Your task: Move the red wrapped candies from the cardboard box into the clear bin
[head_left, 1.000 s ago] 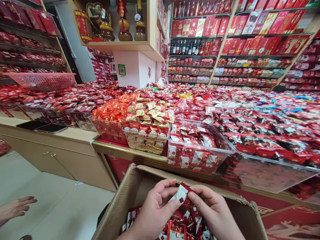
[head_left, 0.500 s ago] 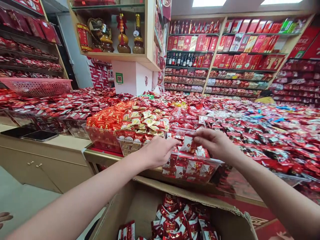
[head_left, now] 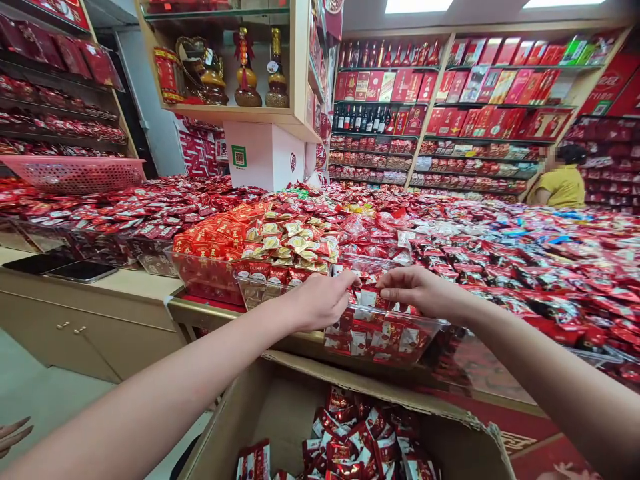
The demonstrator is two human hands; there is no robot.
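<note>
My left hand (head_left: 320,300) and my right hand (head_left: 417,290) reach over a clear plastic bin (head_left: 430,328) filled with red-and-white candy packets (head_left: 373,337). The fingertips of both hands meet over the top of the pile and pinch a red-and-white packet (head_left: 369,297) between them. Below my forearms stands an open cardboard box (head_left: 350,379) with more of the same packets (head_left: 360,433) at its bottom.
Left of the bin are bins of red and gold candies (head_left: 280,243). Red packets cover the whole display. Two phones (head_left: 80,270) lie on a wooden counter, near a pink basket (head_left: 75,175). Another person's hand (head_left: 13,433) shows bottom left; a person in yellow (head_left: 560,185) stands far right.
Both hands rose out of the cardboard box with packets and reached to the clear bin, then sank lower onto its pile. The person in yellow has come up into view.
</note>
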